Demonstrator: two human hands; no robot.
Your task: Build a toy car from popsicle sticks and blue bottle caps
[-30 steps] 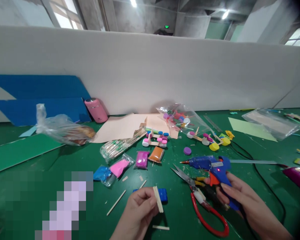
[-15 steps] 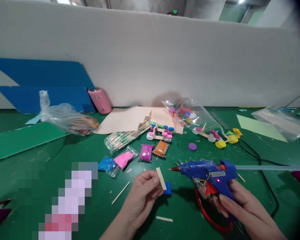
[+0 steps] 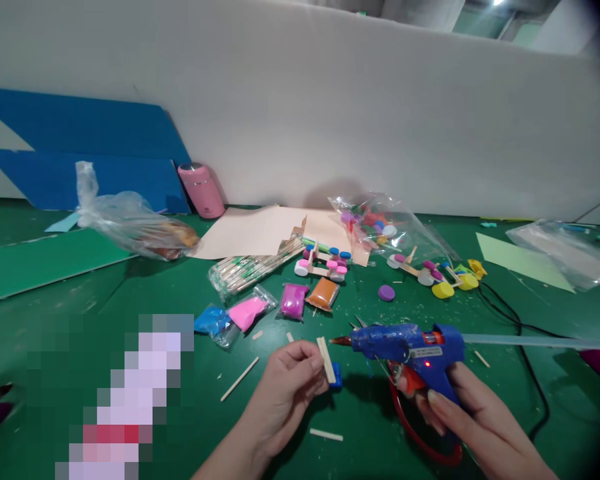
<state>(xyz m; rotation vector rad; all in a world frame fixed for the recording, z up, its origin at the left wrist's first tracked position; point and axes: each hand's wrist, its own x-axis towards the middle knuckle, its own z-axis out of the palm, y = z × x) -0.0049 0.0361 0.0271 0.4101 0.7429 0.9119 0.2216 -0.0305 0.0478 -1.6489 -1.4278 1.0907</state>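
Observation:
Pinched in my left hand [image 3: 293, 380] are short wooden sticks [image 3: 326, 360], held upright side by side. My right hand [image 3: 473, 420] is wrapped round the handle of a blue hot glue gun [image 3: 405, 347]. Its brown nozzle points left and sits close to the top of the sticks. A red light glows on its body, and a long clear glue stick [image 3: 520, 341] runs out of its back. Behind my left fingers a small blue block [image 3: 336, 375] shows in part. Below the gun lie scissors with red handles [image 3: 420, 437], partly hidden.
Loose sticks [image 3: 326, 435] lie on the green table. Beyond my hands are clay packets [image 3: 293, 301], bundled wooden sticks [image 3: 255, 270], small wheeled stick models [image 3: 325, 267], a purple disc [image 3: 387, 293] and a bag of coloured caps [image 3: 380, 223]. A black cable [image 3: 520, 313] runs at right; a pink flask [image 3: 203, 191] stands behind.
The glue gun has moved slightly left, bringing its nozzle closer to the sticks. My left hand still pinches them, and the head view has shifted a little.

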